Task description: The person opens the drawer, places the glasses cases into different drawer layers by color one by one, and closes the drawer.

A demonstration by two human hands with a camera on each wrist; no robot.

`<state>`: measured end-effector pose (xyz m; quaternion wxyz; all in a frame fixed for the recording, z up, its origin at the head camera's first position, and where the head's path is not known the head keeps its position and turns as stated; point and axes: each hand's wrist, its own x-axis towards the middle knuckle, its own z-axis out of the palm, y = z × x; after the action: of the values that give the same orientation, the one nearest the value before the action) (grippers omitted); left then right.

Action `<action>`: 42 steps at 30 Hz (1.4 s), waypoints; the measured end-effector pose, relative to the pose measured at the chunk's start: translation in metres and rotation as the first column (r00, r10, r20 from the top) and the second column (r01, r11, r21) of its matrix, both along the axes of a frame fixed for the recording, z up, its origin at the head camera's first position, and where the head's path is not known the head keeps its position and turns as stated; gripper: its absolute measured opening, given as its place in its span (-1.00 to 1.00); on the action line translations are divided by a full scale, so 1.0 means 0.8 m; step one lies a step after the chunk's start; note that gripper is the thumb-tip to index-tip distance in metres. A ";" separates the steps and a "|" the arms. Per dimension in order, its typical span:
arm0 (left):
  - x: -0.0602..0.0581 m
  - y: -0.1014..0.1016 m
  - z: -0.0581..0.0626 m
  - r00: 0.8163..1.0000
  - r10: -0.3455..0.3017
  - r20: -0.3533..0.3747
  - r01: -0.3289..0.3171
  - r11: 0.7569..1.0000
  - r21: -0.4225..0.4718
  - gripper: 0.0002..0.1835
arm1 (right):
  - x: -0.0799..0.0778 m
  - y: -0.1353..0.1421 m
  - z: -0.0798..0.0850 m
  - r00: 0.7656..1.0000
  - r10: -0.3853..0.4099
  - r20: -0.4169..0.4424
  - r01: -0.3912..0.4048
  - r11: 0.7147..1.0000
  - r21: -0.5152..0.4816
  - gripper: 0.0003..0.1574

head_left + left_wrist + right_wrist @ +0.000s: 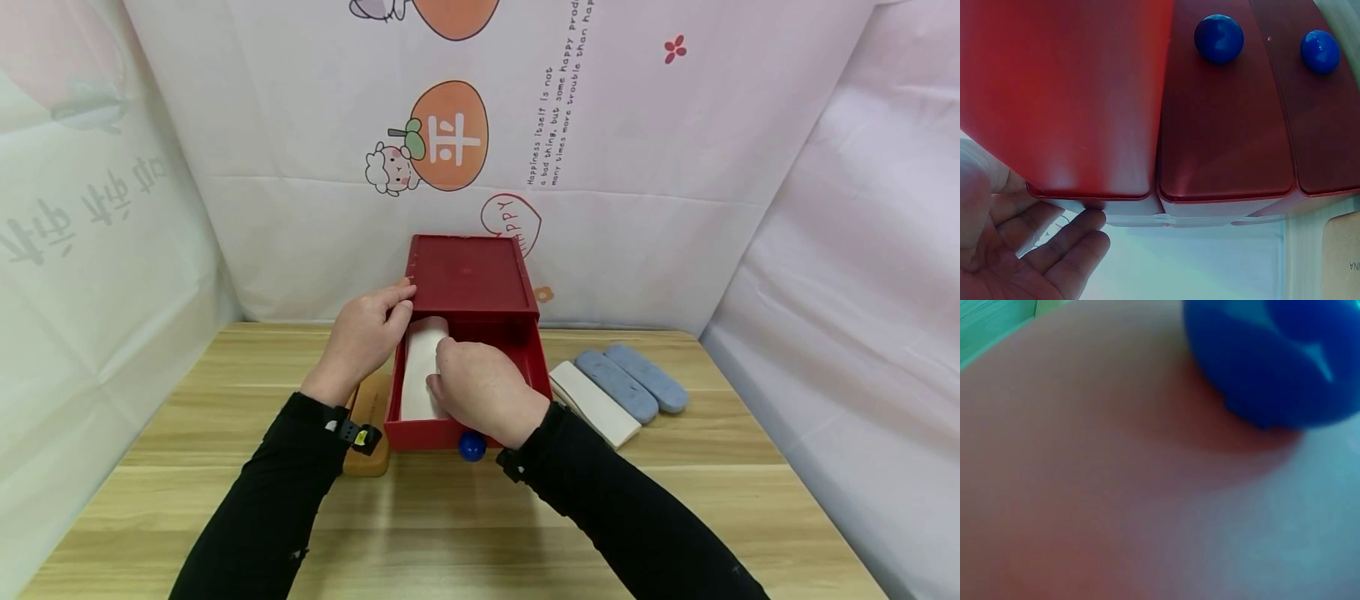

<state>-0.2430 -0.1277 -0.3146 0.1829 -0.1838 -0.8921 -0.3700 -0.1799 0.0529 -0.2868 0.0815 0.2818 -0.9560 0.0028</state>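
Observation:
A red drawer box (468,271) stands on the table with its top drawer (423,435) pulled out. Along the drawer's left side lies a long white case (420,375). My right hand (487,387) reaches into the drawer with bent fingers and grips the white case's right edge; its fingertips are hidden. My left hand (367,333) touches the box's left side near its upper front corner. In the left wrist view, its fingers (1079,247) are spread loosely beside the box. A blue knob (1272,356) fills the upper right of the right wrist view, on the drawer front.
Right of the box lie a white flat case (596,404) and two blue rounded cases (617,386). A tan case (367,454) lies against the box's left side, partly under my left wrist. Printed white cloth (300,250) hangs behind and at both sides of the wooden table (450,533).

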 end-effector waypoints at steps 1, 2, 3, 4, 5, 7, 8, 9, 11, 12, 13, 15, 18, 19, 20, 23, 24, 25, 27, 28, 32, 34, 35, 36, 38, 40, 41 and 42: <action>0.000 0.000 0.000 1.000 0.000 0.001 0.000 1.000 0.000 -0.52 | 0.000 0.000 0.000 1.000 0.004 -0.006 -0.004 1.000 0.002 -0.60; 0.000 0.000 0.000 1.000 0.000 0.002 0.000 1.000 0.000 -0.52 | 0.000 0.000 0.000 1.000 0.007 -0.011 -0.007 1.000 0.001 -0.60; 0.000 0.000 0.000 1.000 0.000 0.003 0.000 1.000 -0.001 -0.52 | 0.000 0.000 -0.001 1.000 0.012 -0.019 -0.012 1.000 0.004 -0.61; 0.000 0.000 0.000 1.000 0.001 0.003 -0.001 1.000 -0.002 -0.52 | 0.000 0.000 -0.001 1.000 0.016 -0.027 -0.016 1.000 0.010 -0.60; 0.000 0.000 0.000 1.000 0.002 0.004 -0.002 1.000 -0.002 -0.52 | 0.000 0.000 -0.001 0.999 0.018 -0.031 -0.018 1.000 0.015 -0.60; 0.000 0.001 0.000 1.000 0.002 0.004 -0.002 1.000 -0.004 -0.52 | 0.001 0.000 -0.001 1.000 0.013 -0.028 -0.013 1.000 0.024 -0.59; 0.000 0.001 0.000 1.000 0.003 0.003 -0.003 1.000 -0.004 -0.52 | 0.000 -0.001 0.000 1.000 0.008 -0.022 -0.008 1.000 0.028 -0.58; 0.000 0.001 0.000 1.000 0.002 0.002 -0.002 1.000 -0.004 -0.52 | 0.000 -0.001 0.000 1.000 0.002 -0.012 -0.001 0.999 0.032 -0.58; 0.000 0.001 -0.001 1.000 0.001 -0.002 -0.001 1.000 -0.003 -0.52 | 0.000 -0.001 0.000 1.000 -0.008 0.004 0.008 0.999 0.031 -0.57; 0.000 0.001 -0.001 1.000 0.001 -0.004 -0.001 1.000 -0.003 -0.52 | 0.000 -0.001 0.000 1.000 -0.014 0.013 0.013 0.999 0.030 -0.56; 0.000 0.001 -0.001 1.000 0.000 -0.005 0.000 1.000 -0.002 -0.52 | 0.000 -0.002 0.000 1.000 -0.017 0.020 0.017 0.999 0.029 -0.56; 0.000 0.001 -0.001 1.000 -0.002 -0.006 0.002 1.000 -0.001 -0.52 | -0.001 -0.002 0.000 0.999 -0.020 0.030 0.019 1.000 0.024 -0.55; 0.000 0.001 -0.001 1.000 -0.001 -0.007 0.001 1.000 -0.003 -0.52 | -0.001 -0.002 0.000 0.999 -0.017 0.038 0.016 1.000 0.022 -0.55; 0.000 0.001 -0.001 1.000 -0.001 -0.008 0.001 1.000 -0.003 -0.52 | -0.001 -0.002 0.000 0.999 -0.014 0.039 0.013 1.000 0.023 -0.56; 0.000 0.001 -0.001 1.000 0.000 -0.008 0.000 1.000 -0.004 -0.52 | 0.000 -0.002 0.000 0.999 -0.011 0.040 0.010 1.000 0.021 -0.56; -0.001 0.001 -0.001 1.000 0.003 -0.012 -0.003 1.000 -0.003 -0.52 | 0.000 -0.001 0.000 1.000 0.004 0.026 -0.005 1.000 0.031 -0.57; -0.001 0.001 -0.001 1.000 0.004 -0.014 -0.004 1.000 -0.002 -0.53 | 0.000 -0.001 -0.001 1.000 0.009 0.018 -0.009 0.999 0.037 -0.57; -0.001 0.001 -0.002 1.000 0.004 -0.014 -0.004 1.000 -0.002 -0.53 | 0.000 0.000 -0.001 1.000 0.013 0.011 -0.014 0.999 0.042 -0.57; -0.001 0.001 -0.001 1.000 0.008 -0.018 -0.008 1.000 -0.003 -0.53 | 0.000 0.000 -0.001 1.000 0.019 -0.003 -0.019 0.999 0.051 -0.58; -0.001 0.001 -0.001 1.000 0.010 -0.019 -0.010 1.000 -0.004 -0.53 | 0.000 0.000 -0.001 1.000 0.022 -0.011 -0.021 0.998 0.056 -0.58; 0.000 0.002 -0.001 1.000 0.018 -0.021 -0.019 1.000 -0.006 -0.53 | 0.001 0.001 -0.002 0.999 0.028 -0.033 -0.025 0.997 0.074 -0.59; -0.001 0.002 -0.001 1.000 0.020 -0.020 -0.020 1.000 -0.004 -0.53 | 0.001 0.000 -0.002 0.999 0.031 -0.042 -0.028 0.996 0.083 -0.59; -0.001 0.002 -0.001 1.000 0.022 -0.020 -0.022 1.000 -0.003 -0.53 | 0.001 0.000 -0.002 0.998 0.033 -0.047 -0.029 0.996 0.089 -0.58; -0.001 0.002 -0.001 1.000 0.023 -0.020 -0.023 1.000 -0.001 -0.53 | 0.001 0.000 -0.002 0.998 0.033 -0.051 -0.028 0.995 0.092 -0.58; -0.001 0.002 -0.001 0.999 0.024 -0.022 -0.024 1.000 -0.002 -0.53 | 0.001 0.000 -0.002 0.998 0.033 -0.056 -0.027 0.994 0.103 -0.58; -0.002 0.002 -0.002 0.999 0.021 -0.025 -0.021 1.000 -0.003 -0.53 | 0.001 0.000 -0.002 0.998 0.029 -0.051 -0.024 0.994 0.104 -0.57; -0.002 0.002 -0.002 0.999 0.021 -0.024 -0.021 1.000 -0.003 -0.53 | 0.001 0.000 -0.002 0.999 0.025 -0.045 -0.020 0.995 0.098 -0.57; -0.002 0.002 -0.001 1.000 0.019 -0.025 -0.019 1.000 -0.003 -0.53 | 0.001 0.000 -0.002 0.999 0.018 -0.035 -0.015 0.996 0.088 -0.57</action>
<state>-0.2442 -0.1262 -0.3157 0.1972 -0.1803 -0.8920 -0.3645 -0.1792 0.0528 -0.2883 0.0862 0.2930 -0.9512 -0.0437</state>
